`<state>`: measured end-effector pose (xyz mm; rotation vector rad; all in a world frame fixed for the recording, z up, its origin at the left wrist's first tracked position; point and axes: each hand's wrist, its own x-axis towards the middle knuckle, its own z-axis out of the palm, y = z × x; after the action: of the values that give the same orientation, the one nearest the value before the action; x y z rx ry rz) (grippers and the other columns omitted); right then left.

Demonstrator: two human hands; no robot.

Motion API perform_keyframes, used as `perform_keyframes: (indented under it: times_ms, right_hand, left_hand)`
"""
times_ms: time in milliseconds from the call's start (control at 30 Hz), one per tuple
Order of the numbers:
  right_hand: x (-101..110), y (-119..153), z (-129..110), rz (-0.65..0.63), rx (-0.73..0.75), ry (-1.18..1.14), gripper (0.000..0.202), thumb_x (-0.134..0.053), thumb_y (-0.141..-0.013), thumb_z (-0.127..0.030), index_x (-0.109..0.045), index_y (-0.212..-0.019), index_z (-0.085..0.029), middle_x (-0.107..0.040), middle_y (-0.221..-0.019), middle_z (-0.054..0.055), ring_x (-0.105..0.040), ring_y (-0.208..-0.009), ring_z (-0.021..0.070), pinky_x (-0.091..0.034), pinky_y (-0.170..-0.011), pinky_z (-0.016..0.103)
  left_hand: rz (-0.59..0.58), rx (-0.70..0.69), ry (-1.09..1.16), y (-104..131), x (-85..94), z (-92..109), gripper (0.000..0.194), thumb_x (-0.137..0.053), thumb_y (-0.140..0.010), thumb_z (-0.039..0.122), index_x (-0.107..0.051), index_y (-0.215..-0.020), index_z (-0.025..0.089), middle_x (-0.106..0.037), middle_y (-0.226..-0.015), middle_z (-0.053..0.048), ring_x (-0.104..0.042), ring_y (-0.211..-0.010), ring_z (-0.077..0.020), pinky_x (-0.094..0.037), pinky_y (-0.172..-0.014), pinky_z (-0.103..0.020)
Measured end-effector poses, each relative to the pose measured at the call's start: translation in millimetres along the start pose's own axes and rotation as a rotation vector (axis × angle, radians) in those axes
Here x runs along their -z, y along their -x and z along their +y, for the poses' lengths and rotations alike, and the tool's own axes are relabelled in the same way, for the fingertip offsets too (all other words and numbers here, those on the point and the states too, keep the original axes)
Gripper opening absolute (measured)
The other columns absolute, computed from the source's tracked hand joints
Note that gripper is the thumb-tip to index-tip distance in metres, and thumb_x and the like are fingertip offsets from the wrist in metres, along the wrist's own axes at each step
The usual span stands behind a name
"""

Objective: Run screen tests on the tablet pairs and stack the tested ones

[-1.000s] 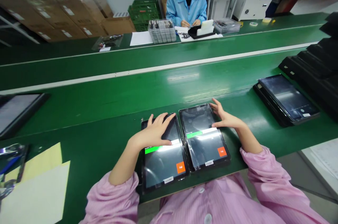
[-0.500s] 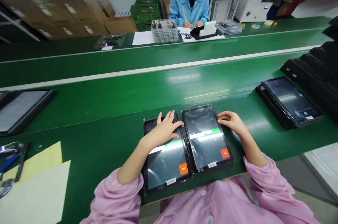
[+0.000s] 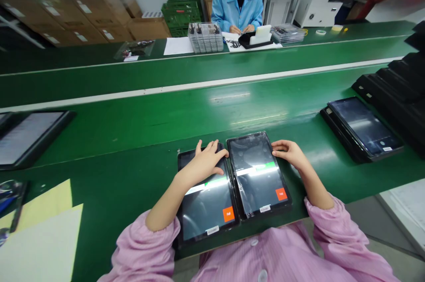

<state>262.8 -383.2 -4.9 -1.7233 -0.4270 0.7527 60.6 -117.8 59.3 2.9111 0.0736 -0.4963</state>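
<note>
Two tablets lie side by side in front of me, each with a dark screen, a green-and-white bar and an orange "Fail" box. Above the upper part of the left tablet (image 3: 207,211) my left hand (image 3: 207,160) is spread open, its fingers apart and covering some of the screen. The right tablet (image 3: 257,153) has clear film, wrinkled at its lower left. At that tablet's upper right edge is my right hand (image 3: 289,152), fingers lightly bent and fingertips at the side, not wrapped round it.
Another tablet (image 3: 365,122) rests on a black case at the right, near stacked black cases (image 3: 395,91). A tablet (image 3: 33,136) lies far left, above yellow and white paper (image 3: 43,237). Across the green bench (image 3: 133,118) sits a co-worker in blue (image 3: 221,3) by clear trays (image 3: 206,38).
The whole view has shifted slightly. Both hands keep nearly the same places on the tablets, and nothing has been picked up or let go.
</note>
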Motion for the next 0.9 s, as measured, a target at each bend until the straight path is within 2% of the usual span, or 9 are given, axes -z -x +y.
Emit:
perform_keyframes:
  times_ms: [267, 533, 667, 900]
  right_hand:
    - [-1.0, 0.5, -2.1, -0.013, 0.037, -0.005, 0.043, -0.084, -0.053, -0.034, -0.070, -0.091, -0.016, -0.072, -0.085, 0.008, -0.069, -0.086, 0.0260, -0.055, -0.092, 0.044]
    - [-0.7, 1.8, -1.7, -0.006, 0.054, 0.000, 0.042, -0.084, -0.055, -0.035, -0.069, -0.090, -0.017, -0.071, -0.090, 0.008, -0.068, -0.089, 0.0260, -0.056, -0.091, 0.044]
    - [-0.2, 0.7, -0.3, -0.022, 0.057, 0.009, 0.042, -0.083, -0.057, -0.034, -0.069, -0.092, -0.017, -0.070, -0.090, 0.008, -0.068, -0.090, 0.0257, -0.055, -0.093, 0.044]
    - [1.7, -3.0, 0.7, -0.054, 0.061, 0.024, 0.042, -0.083, -0.057, -0.033, -0.068, -0.093, -0.018, -0.071, -0.091, 0.008, -0.068, -0.088, 0.0249, -0.055, -0.093, 0.044]
  left_hand:
    - [0.018, -0.011, -0.035, -1.0, 1.1, -4.1, 0.047, -0.072, -0.085, 0.047, -0.058, -0.125, 0.026, -0.046, -0.149, -0.023, -0.039, -0.141, -0.0401, -0.011, -0.111, -0.075]
    - [0.010, -0.016, -0.074, -3.2, 4.5, 0.9, 0.054, -0.078, -0.079, 0.045, -0.059, -0.125, 0.022, -0.050, -0.144, -0.027, -0.041, -0.139, -0.0411, -0.015, -0.111, -0.073]
    - [0.049, -0.047, -0.065, -3.5, -1.4, -5.4, 0.051, -0.076, -0.081, 0.047, -0.058, -0.123, 0.024, -0.054, -0.140, -0.023, -0.042, -0.139, -0.0400, -0.016, -0.111, -0.072]
    - [0.085, -0.070, -0.043, -2.6, -11.0, -14.2, 0.048, -0.071, -0.084, 0.052, -0.057, -0.123, 0.027, -0.052, -0.144, -0.021, -0.040, -0.141, -0.0391, -0.015, -0.112, -0.071]
